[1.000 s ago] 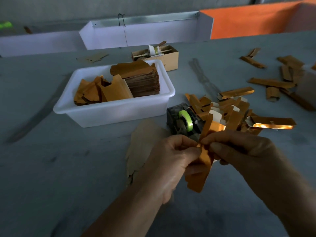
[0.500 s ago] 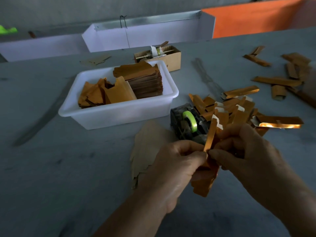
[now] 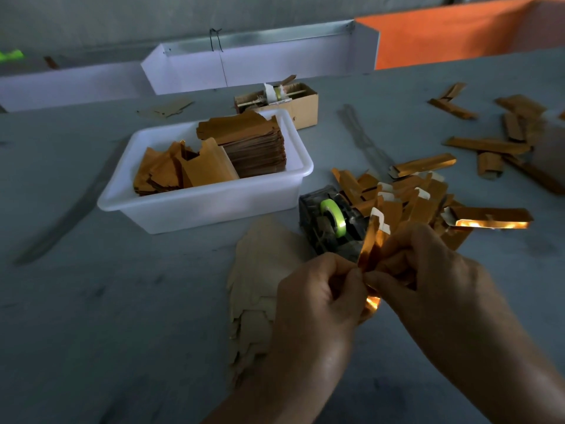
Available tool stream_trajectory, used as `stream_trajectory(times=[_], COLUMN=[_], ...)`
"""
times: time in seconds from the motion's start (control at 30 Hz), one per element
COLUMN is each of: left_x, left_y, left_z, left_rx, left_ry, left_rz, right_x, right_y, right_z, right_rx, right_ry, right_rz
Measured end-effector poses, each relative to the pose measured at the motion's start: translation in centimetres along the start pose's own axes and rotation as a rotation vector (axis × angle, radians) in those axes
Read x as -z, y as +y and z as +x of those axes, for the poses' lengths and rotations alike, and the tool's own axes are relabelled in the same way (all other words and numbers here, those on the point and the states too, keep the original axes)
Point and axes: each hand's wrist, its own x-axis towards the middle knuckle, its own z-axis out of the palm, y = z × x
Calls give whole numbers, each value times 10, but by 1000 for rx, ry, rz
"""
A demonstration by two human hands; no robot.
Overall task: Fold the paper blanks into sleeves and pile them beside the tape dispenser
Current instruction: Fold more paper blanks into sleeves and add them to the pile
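Note:
My left hand [image 3: 315, 304] and my right hand [image 3: 428, 276] pinch one shiny orange paper blank [image 3: 370, 240] between them, just in front of the tape dispenser [image 3: 330, 223]. The blank stands nearly upright, folded lengthwise, its lower end hidden between my palms. The dark dispenser carries a green tape roll. To its right lies a pile of folded orange sleeves [image 3: 406, 194]. A white plastic tub [image 3: 214, 206] at centre left holds a stack of flat blanks [image 3: 250, 142] and loose ones.
A stack of pale brown sheets [image 3: 260, 280] lies left of my hands. A small cardboard box [image 3: 293, 99] stands behind the tub. More sleeves [image 3: 495, 142] are scattered at the far right. White trays [image 3: 250, 65] and an orange panel [image 3: 452, 35] line the back edge.
The blank has been turned from hanging down and slanted to standing nearly upright and folded narrower between my fingers. My hands rose slightly toward the dispenser.

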Motion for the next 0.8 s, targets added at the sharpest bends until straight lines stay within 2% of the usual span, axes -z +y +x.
stream_trajectory(times=[0.13, 0.37, 0.5, 0.6, 0.7, 0.77, 0.8], left_x=[-2, 11, 15, 16, 25, 39, 49], left_y=[-6, -2, 4, 6, 4, 1, -2], left_z=[-3, -1, -1, 0, 8, 16, 21], left_rx=[-136, -59, -14, 14, 144, 106, 46], left_ry=[89, 140, 38, -45, -160, -67, 27], left_rz=[111, 27, 2, -31, -41, 120, 287], right_x=[1, 10, 8, -5, -5, 1, 6], right_y=[-4, 4, 6, 9, 13, 19, 22], right_z=[-3, -5, -3, -1, 5, 14, 21], right_rx=[-12, -13, -44, -66, -107, -122, -127], right_ry=[29, 70, -54, -97, -128, -86, -47], right_rz=[-1, -154, 263, 395, 514, 518, 503])
